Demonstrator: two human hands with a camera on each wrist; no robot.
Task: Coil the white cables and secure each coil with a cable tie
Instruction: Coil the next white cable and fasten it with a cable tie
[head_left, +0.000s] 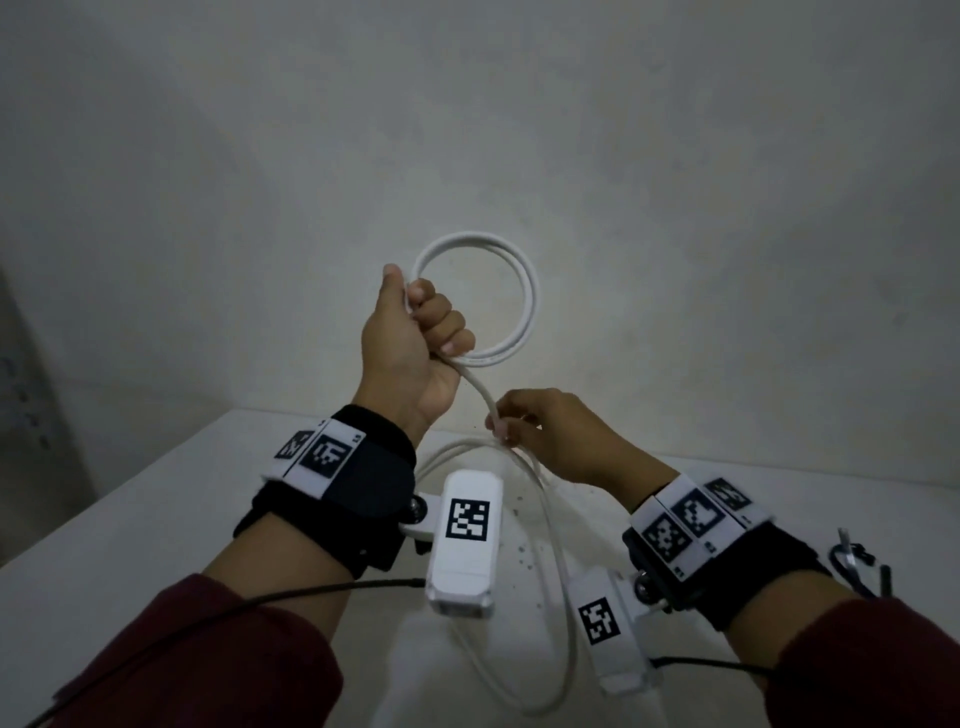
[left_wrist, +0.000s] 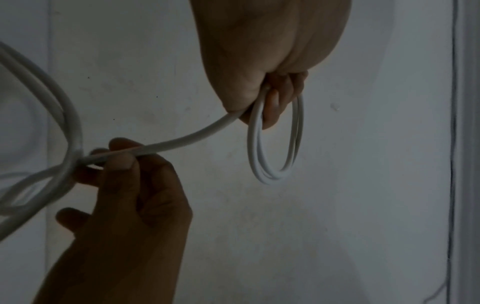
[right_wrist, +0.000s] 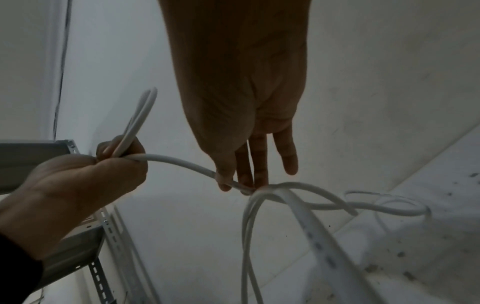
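Cable (head_left: 524, 306) coil hangs in the clenched left hand (head_left: 415, 343) above the table's far edge (head_left: 291, 415); right hand (head_left: 550, 436) pinches the trailing strand, slack looping over the table.

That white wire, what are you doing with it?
A person is winding a white cable into a round coil. The left hand holds the finished loops up in a fist in front of the wall. The right hand pinches the loose stretch just below, ready to feed another loop. The rest of the cable hangs down and lies in loose curves on the white table. No cable tie is on the coil yet.
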